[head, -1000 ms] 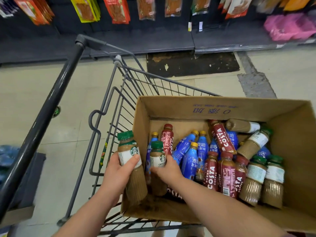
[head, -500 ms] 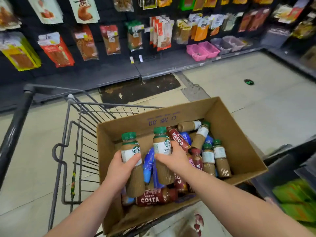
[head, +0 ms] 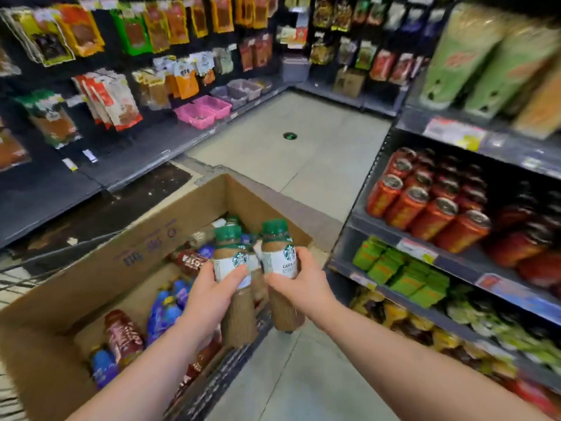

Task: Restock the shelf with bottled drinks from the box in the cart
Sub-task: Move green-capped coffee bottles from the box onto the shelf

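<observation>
Over box [head: 91, 268] | clasps upright left bottle [head: 232, 261] in left grip [head: 209, 296], right bottle [head: 277, 253] in right grip [head: 300, 287] | shelf [head: 461, 265] rightward, nearer right grip

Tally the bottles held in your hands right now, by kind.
Green-capped coffee bottles: 2, one in the left hand, one in the right hand
Red Costa bottles: 0 held
Blue bottles: 0 held
Total held: 2
</observation>
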`<act>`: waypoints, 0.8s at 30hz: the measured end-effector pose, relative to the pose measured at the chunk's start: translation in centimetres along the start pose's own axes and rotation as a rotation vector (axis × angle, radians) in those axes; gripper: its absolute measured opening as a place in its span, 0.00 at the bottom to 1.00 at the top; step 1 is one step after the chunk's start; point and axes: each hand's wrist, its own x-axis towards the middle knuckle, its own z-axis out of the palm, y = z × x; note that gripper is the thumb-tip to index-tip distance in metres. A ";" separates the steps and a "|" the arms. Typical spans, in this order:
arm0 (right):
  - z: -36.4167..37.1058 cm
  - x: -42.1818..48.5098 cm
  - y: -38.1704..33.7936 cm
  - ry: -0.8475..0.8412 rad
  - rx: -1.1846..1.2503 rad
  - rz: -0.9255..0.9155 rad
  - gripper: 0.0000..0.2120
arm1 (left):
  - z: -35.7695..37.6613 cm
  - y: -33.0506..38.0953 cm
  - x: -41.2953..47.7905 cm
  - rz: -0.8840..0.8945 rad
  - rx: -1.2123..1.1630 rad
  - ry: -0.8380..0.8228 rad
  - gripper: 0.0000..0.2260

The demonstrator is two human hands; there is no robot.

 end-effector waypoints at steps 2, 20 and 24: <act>-3.8 -2.1 1.5 0.093 0.031 0.007 0.20 | 4.0 0.5 -1.6 0.019 0.009 -0.088 0.07; -36.3 -37.7 16.2 0.787 0.083 0.137 0.18 | 35.5 1.9 -35.8 0.147 0.036 -0.810 0.06; -40.6 -43.7 18.1 0.904 0.103 0.153 0.17 | 40.5 2.7 -41.5 0.185 0.068 -0.942 0.07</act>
